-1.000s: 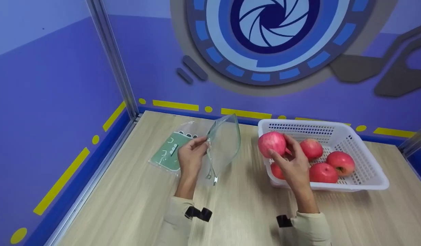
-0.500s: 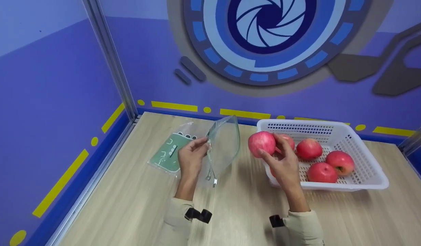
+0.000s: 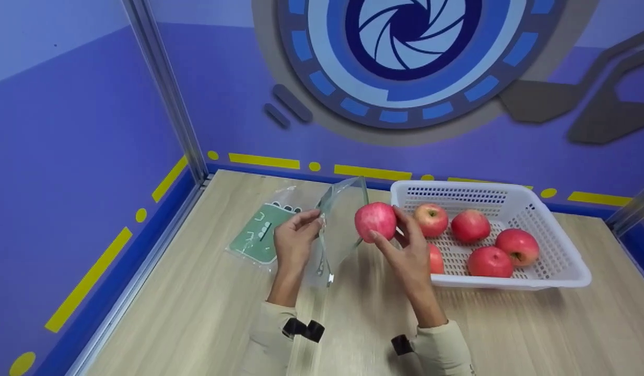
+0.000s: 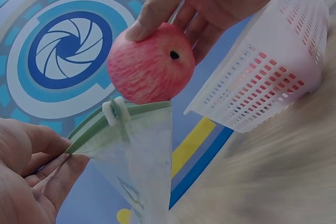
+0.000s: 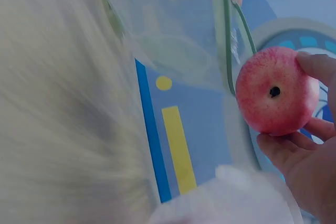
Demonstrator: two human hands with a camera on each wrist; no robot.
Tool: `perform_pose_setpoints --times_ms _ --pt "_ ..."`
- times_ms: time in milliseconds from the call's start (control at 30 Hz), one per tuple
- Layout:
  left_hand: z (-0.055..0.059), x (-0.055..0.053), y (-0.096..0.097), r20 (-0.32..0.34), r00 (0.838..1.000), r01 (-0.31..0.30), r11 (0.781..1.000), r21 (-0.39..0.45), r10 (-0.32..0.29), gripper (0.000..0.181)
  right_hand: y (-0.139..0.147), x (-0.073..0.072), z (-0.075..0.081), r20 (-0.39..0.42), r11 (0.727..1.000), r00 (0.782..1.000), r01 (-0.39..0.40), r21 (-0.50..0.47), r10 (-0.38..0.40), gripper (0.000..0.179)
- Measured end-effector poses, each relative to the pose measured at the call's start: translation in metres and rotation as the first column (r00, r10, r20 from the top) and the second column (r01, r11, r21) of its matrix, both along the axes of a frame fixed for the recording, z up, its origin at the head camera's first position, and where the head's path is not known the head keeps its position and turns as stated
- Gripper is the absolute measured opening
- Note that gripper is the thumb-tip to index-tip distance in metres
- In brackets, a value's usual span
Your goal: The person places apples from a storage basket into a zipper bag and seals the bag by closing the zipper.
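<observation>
The left hand [image 3: 294, 239] pinched a clear, filmy bag [image 3: 343, 227]; at the bag's three o'clock, the right hand [image 3: 411, 251] gripped a round, finely streaked apple [image 3: 375, 220].

Both arms up from bottom of head view, angled inward, right forearm [image 3: 425, 303] leaning more than left forearm [image 3: 284, 287]. Left sleeve [image 3: 269, 334] and right sleeve [image 3: 444, 349] both pale beige, cuffs short of the bare wrists. Left grip [image 3: 294, 241]: fingertips [image 4: 59, 143] drawn together in a pinch, pointing toward the right side, palm side partly visible in left wrist cam. Right grip [image 3: 410, 256]: thumb [image 3: 385, 244] on near side, fingers [image 3: 407, 224] bent on far side, cupped hold, not a fist. In left wrist cam the right one sits higher, reaching down from top edge. Grips near each other, not touching
</observation>
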State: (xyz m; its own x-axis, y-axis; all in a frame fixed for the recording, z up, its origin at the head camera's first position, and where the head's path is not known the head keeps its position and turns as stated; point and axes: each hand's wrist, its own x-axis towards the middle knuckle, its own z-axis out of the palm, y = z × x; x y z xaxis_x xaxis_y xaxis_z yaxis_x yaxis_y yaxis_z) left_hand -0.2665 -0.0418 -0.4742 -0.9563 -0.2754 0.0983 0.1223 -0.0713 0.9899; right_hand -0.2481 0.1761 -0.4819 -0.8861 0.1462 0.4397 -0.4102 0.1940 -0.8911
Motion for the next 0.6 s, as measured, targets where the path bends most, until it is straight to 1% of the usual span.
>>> perform_pose_setpoints --times_ms 200,333,467,600 --pt "0.002 0.001 0.003 0.004 1.000 0.001 1.000 -0.016 -0.001 0.018 -0.010 0.001 -0.003 -0.002 1.000 1.000 -0.012 0.011 0.012 0.074" --pt "0.001 0.001 0.006 0.010 1.000 0.009 1.000 -0.011 -0.009 0.018 -0.015 0.003 -0.007 0.021 0.998 1.000 -0.007 0.055 0.006 0.075" --pt "-0.001 0.000 0.009 0.002 1.000 0.024 1.000 0.018 -0.024 0.018 -0.018 0.003 -0.010 0.016 0.993 1.000 -0.006 0.116 0.004 0.073" --pt "-0.002 0.001 0.012 -0.019 0.999 0.046 0.996 0.073 -0.045 0.017 -0.020 0.003 -0.011 -0.037 0.980 0.999 -0.007 0.200 0.015 0.062"
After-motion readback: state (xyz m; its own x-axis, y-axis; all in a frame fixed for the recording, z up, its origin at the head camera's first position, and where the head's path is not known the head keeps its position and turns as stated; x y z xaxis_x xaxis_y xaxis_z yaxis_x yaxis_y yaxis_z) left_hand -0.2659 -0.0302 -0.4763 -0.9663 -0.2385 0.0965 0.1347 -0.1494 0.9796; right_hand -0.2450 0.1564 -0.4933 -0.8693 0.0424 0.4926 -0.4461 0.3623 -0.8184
